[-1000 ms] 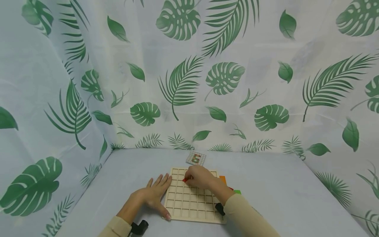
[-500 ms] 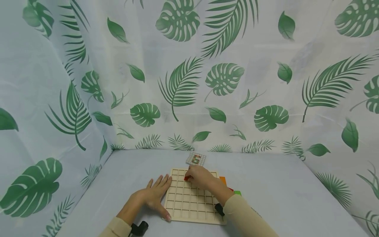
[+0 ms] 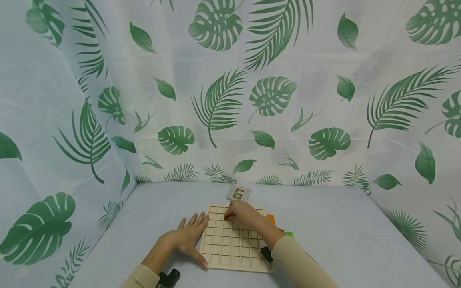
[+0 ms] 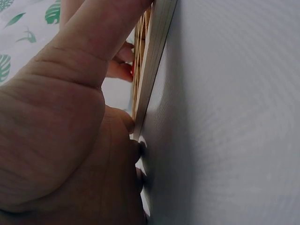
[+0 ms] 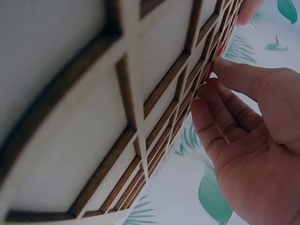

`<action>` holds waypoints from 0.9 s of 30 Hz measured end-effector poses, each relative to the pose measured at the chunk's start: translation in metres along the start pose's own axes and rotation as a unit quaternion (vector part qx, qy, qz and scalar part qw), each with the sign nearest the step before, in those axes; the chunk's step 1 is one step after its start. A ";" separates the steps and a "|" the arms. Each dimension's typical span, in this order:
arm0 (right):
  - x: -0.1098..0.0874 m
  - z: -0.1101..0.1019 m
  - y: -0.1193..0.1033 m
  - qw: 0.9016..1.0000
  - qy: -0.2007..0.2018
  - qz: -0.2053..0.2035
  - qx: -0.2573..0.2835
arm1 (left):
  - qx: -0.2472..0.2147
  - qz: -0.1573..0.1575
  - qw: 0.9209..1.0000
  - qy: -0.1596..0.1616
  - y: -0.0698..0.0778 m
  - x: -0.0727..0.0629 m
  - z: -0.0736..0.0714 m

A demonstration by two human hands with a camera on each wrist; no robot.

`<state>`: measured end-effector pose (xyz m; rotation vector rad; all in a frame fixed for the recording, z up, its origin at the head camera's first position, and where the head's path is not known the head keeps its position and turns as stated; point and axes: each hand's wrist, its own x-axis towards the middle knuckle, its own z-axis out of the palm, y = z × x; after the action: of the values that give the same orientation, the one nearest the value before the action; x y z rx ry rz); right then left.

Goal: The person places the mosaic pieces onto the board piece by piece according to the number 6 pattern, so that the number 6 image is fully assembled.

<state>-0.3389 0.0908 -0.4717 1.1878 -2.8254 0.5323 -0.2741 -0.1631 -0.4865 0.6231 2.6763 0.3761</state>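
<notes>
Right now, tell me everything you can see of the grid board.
The grid board is squarish, pale and apparently wooden, raised strips dividing it into shallow cells; up close the strips' sides look brown. It lies flat on the table, partly hidden by the right hand, which pinches a red piece at its far-left area; whether that is seated I can't tell. The left hand touches its left side.

Draped at far, left and right sides with white cloth (image 3: 234,60) printed with green leaves (image 3: 273,96); spread below with pale grey-blue surface (image 3: 335,228); lit softly.
</notes>
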 end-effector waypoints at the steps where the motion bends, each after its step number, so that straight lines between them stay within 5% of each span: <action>1: 0.000 0.000 0.000 1.000 -0.001 0.001 0.006 | -0.001 0.001 1.000 0.000 0.000 0.000 0.000; 17: -0.004 -0.001 0.003 1.000 0.003 0.012 0.008 | -0.004 0.001 1.000 -0.003 0.003 0.000 0.000; 23: -0.018 -0.010 0.009 0.998 -0.023 0.023 0.056 | -0.004 0.004 1.000 -0.006 0.003 0.002 0.002; 27: -0.034 -0.022 0.016 0.995 -0.003 0.027 0.095 | -0.007 0.001 1.000 -0.001 0.001 0.000 0.001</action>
<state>-0.3281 0.1315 -0.4612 1.1428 -2.8725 0.8182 -0.2728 -0.1619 -0.4871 0.6221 2.6696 0.3937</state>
